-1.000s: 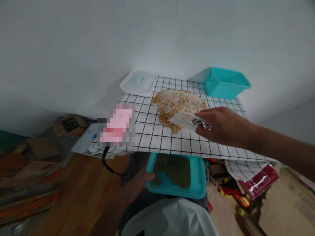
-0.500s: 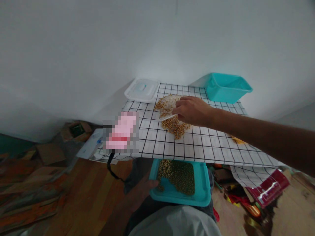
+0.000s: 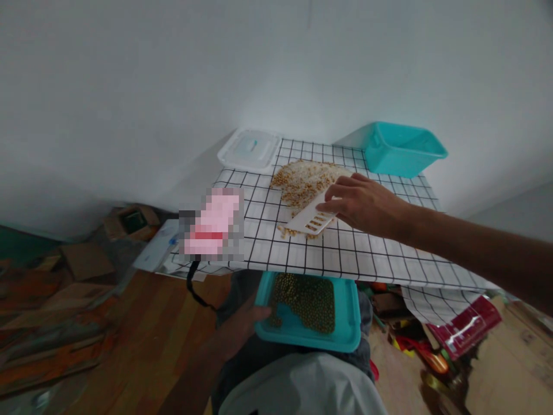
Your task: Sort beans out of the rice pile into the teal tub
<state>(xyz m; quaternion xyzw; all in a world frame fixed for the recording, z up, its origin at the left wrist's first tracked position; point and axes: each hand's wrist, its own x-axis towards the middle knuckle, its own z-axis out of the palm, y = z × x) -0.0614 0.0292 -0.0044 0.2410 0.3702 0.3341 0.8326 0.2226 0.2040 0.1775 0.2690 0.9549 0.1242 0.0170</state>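
Observation:
My right hand point(image 3: 360, 202) grips a flat white plastic scraper with slots point(image 3: 309, 220), held tilted over the table. Under and behind it spreads a pile of yellow beans point(image 3: 294, 184) mixed with whitish grains, and a few beans show by the scraper's lower edge. My left hand point(image 3: 246, 325) holds the left side of a turquoise tray point(image 3: 352, 331) on my lap, thumb over the rim; its other fingers are hidden. Small green beans point(image 3: 317, 308) and some yellowish ones lie in the tray, with part of its bottom bare.
A black-and-white checked cloth point(image 3: 259, 248) covers the table. At the back stand a white lid point(image 3: 250, 150) and a turquoise bin point(image 3: 400, 153). A blurred pink object point(image 3: 211, 222) lies on the left. Cardboard boxes point(image 3: 86, 268) and a dark red packet point(image 3: 469, 328) are below the table.
My right hand has drawn the scraper nearer and a little rightward, turning its slotted face into view. The near part of the bean pile has shrunk. My left hand still holds the tray.

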